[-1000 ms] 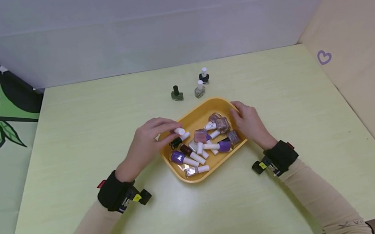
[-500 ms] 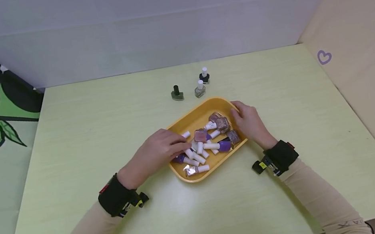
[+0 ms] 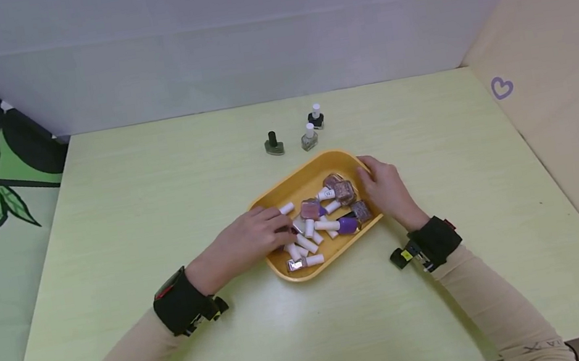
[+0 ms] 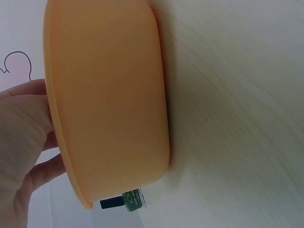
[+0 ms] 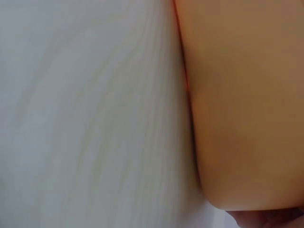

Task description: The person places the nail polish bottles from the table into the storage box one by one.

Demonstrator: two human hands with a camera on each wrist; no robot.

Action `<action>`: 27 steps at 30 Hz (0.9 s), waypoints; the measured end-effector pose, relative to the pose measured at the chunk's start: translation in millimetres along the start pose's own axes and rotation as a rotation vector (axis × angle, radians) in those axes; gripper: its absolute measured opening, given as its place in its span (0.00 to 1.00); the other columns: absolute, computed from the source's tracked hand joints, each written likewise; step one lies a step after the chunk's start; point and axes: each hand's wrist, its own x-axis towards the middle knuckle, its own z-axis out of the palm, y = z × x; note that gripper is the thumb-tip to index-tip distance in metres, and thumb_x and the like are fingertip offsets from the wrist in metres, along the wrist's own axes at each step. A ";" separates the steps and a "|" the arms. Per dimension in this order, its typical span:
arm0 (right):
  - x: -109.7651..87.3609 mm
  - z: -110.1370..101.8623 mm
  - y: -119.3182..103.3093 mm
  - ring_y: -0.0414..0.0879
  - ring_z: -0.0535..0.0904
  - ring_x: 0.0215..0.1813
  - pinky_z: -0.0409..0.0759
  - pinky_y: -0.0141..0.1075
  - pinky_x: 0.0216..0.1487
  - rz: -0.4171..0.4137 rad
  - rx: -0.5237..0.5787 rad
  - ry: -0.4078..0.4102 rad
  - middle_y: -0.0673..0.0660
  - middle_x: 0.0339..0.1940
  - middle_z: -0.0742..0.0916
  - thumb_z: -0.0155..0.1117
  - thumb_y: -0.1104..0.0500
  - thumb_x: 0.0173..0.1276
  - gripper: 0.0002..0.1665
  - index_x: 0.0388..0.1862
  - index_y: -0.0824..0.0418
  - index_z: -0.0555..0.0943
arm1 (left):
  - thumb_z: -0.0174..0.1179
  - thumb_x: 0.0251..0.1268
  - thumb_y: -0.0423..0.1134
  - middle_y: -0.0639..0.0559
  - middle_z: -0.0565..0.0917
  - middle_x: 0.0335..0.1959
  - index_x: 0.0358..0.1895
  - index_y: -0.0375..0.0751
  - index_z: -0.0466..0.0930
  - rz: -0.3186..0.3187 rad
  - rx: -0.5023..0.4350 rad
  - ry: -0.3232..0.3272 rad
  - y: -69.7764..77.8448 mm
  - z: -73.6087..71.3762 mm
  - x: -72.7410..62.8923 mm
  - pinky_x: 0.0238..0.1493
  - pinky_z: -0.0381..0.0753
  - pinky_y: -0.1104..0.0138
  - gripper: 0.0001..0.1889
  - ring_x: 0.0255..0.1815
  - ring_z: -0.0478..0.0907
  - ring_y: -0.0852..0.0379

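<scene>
A yellow tray lies at a slant on the table, holding several nail polish bottles, most with white caps. My left hand reaches over its left side, fingers down among the bottles. Its fingertips are hidden there, and the left wrist view shows only the tray's outer wall with the fingers passing behind the rim. My right hand grips the right end of the tray, thumb at the rim. Nearest the left hand are white caps and a silvery bottle; a purple bottle lies farther right.
Behind the tray, three nail polish bottles stand upright on the table: a dark green one, a clear one and a black one with a white cap. A pale wall rises at the table's back edge.
My left hand has come down from above the tray's left side, where it pinched a white-capped bottle, into the bottles, covering the purple one at the left. Right hand and tray stay put.
</scene>
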 end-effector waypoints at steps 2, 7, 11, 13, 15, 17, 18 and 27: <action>0.2 0.0 -0.1 0.58 0.81 0.54 0.81 0.53 0.59 -0.001 0.002 0.001 0.70 0.61 0.84 0.50 0.62 0.84 0.22 0.69 0.72 0.74 | 0.72 0.63 0.33 0.51 0.88 0.51 0.50 0.47 0.90 -0.008 -0.026 -0.005 -0.1 -0.3 1.0 0.61 0.82 0.57 0.12 0.56 0.81 0.51; 1.1 0.6 -0.4 0.58 0.80 0.52 0.81 0.52 0.57 -0.003 -0.001 0.003 0.71 0.61 0.84 0.50 0.62 0.84 0.22 0.69 0.72 0.74 | 0.72 0.62 0.34 0.50 0.88 0.51 0.48 0.47 0.92 -0.036 -0.105 -0.021 -1.0 -2.1 2.1 0.61 0.82 0.59 0.11 0.56 0.81 0.51; 0.7 1.0 -0.7 0.58 0.80 0.52 0.81 0.52 0.58 -0.001 -0.005 0.004 0.71 0.62 0.84 0.50 0.62 0.84 0.22 0.69 0.73 0.74 | 0.72 0.62 0.36 0.50 0.88 0.51 0.48 0.48 0.92 -0.050 -0.143 -0.042 -1.7 -2.9 3.3 0.60 0.82 0.60 0.12 0.56 0.81 0.52; 0.1 0.9 -0.9 0.58 0.80 0.52 0.80 0.52 0.57 0.001 -0.005 0.004 0.71 0.61 0.84 0.50 0.62 0.84 0.22 0.69 0.73 0.74 | 0.72 0.62 0.38 0.50 0.88 0.51 0.48 0.48 0.93 -0.058 -0.164 -0.048 -1.9 -2.7 4.5 0.58 0.82 0.61 0.11 0.54 0.81 0.53; -0.2 1.1 -1.1 0.58 0.80 0.52 0.80 0.50 0.55 0.003 -0.003 0.004 0.71 0.61 0.84 0.50 0.62 0.84 0.22 0.69 0.73 0.74 | 0.72 0.63 0.40 0.50 0.88 0.51 0.47 0.49 0.93 -0.068 -0.185 -0.052 -2.3 -2.1 5.4 0.56 0.82 0.61 0.11 0.53 0.81 0.53; -0.8 1.0 -1.5 0.58 0.79 0.51 0.79 0.49 0.53 0.005 -0.001 0.002 0.71 0.61 0.84 0.50 0.62 0.84 0.22 0.69 0.73 0.74 | 0.71 0.64 0.42 0.50 0.88 0.50 0.47 0.48 0.93 -0.080 -0.208 -0.052 -2.7 -0.9 5.9 0.55 0.82 0.62 0.10 0.52 0.81 0.54; -1.0 1.0 -1.8 0.58 0.79 0.51 0.79 0.48 0.52 0.006 0.000 0.001 0.70 0.61 0.84 0.50 0.62 0.84 0.22 0.69 0.73 0.74 | 0.71 0.64 0.42 0.51 0.88 0.50 0.46 0.48 0.93 -0.087 -0.220 -0.050 -3.0 -0.1 6.0 0.55 0.82 0.62 0.10 0.52 0.81 0.54; -1.5 1.4 -2.6 0.57 0.80 0.49 0.78 0.46 0.49 0.009 0.004 0.008 0.70 0.61 0.84 0.50 0.62 0.84 0.22 0.69 0.73 0.74 | 0.72 0.64 0.45 0.51 0.90 0.48 0.48 0.45 0.92 -0.089 -0.216 -0.010 -4.9 0.5 3.6 0.55 0.83 0.62 0.13 0.54 0.84 0.54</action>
